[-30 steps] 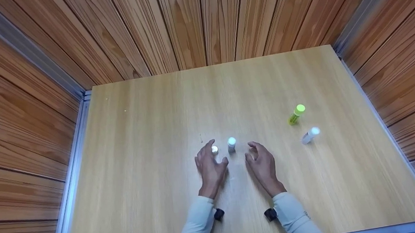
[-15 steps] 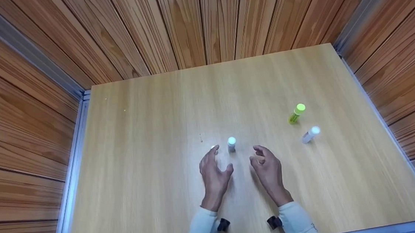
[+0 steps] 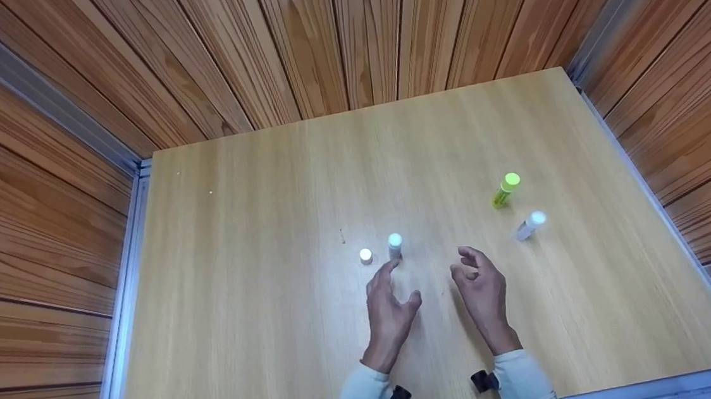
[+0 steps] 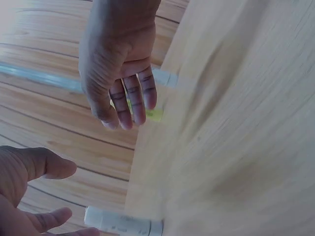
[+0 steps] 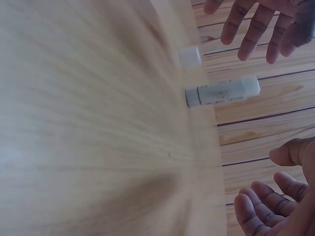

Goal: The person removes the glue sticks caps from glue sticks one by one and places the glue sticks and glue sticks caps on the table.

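Note:
A white glue-stick-like tube (image 3: 395,244) with printed lettering stands upright near the table's middle. Just left of it sits a small white cap (image 3: 366,256). My left hand (image 3: 389,311) is held with fingers loosely bent and holds nothing; in the head view its fingertips overlap the foot of the tube. To its right, my right hand (image 3: 484,297) also holds nothing, its fingers relaxed and slightly curved. The right wrist view shows the printed tube (image 5: 224,92) standing beside the white cap (image 5: 190,57), apart from both hands.
On the right of the wooden table (image 3: 243,310) stand a green tube (image 3: 506,190) and another white tube (image 3: 530,226). Wood-plank walls (image 3: 318,44) rise behind and at both sides. Metal rails (image 3: 123,294) run along the table's edges.
Both hands have drawn back toward the person and shifted right. The white cap, partly covered by the left hand earlier, now shows fully. The tubes stand where they were.

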A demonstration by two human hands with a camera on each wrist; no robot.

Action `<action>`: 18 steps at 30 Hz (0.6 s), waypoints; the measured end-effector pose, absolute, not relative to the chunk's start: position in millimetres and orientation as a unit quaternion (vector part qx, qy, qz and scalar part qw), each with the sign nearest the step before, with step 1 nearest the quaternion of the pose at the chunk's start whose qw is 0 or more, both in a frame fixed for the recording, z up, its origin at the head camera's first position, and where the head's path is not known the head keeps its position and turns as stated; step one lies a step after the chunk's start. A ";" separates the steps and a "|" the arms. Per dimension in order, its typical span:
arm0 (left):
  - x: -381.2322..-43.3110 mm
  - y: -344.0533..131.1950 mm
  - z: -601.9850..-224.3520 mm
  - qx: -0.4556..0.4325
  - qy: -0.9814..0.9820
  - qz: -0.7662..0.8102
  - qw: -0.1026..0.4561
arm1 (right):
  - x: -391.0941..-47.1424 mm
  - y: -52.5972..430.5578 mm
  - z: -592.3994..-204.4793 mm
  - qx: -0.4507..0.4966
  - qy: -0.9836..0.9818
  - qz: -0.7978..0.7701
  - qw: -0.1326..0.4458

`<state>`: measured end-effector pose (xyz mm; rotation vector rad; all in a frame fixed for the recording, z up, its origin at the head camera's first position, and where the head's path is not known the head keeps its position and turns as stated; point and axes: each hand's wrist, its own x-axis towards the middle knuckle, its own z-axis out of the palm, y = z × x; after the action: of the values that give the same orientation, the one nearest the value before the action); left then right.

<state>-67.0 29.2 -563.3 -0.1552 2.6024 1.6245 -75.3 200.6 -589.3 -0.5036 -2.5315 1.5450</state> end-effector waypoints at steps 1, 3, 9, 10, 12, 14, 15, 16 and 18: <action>-66.5 31.5 -563.4 -0.050 0.845 0.531 0.042 | -75.2 202.9 -590.3 -0.170 -0.839 0.512 0.070; -66.1 36.1 -563.5 -0.047 0.841 0.536 0.053 | -75.2 207.2 -591.3 -0.177 -0.836 0.513 0.075; -69.2 46.4 -568.2 -0.021 0.835 0.545 0.073 | -74.6 217.4 -595.3 -0.190 -0.829 0.518 0.097; -70.7 48.6 -569.3 -0.018 0.832 0.549 0.077 | -74.7 219.2 -596.1 -0.191 -0.828 0.518 0.100; -73.8 53.1 -571.0 -0.016 0.820 0.565 0.086 | -75.0 222.0 -597.4 -0.193 -0.826 0.518 0.107; -77.8 58.4 -571.7 -0.017 0.811 0.578 0.092 | -75.8 224.6 -598.3 -0.200 -0.820 0.526 0.109; -80.2 61.3 -572.1 -0.015 0.807 0.583 0.092 | -76.1 225.8 -598.6 -0.203 -0.815 0.531 0.107; -82.7 64.2 -572.4 -0.011 0.803 0.589 0.091 | -76.5 226.9 -598.5 -0.208 -0.810 0.538 0.105; -87.9 70.4 -572.1 -0.003 0.798 0.597 0.087 | -77.2 228.7 -598.7 -0.215 -0.801 0.549 0.103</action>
<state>-87.9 70.4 -572.1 -0.0086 2.3753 1.7778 -77.2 228.7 -598.7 -0.6359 -2.3637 1.6218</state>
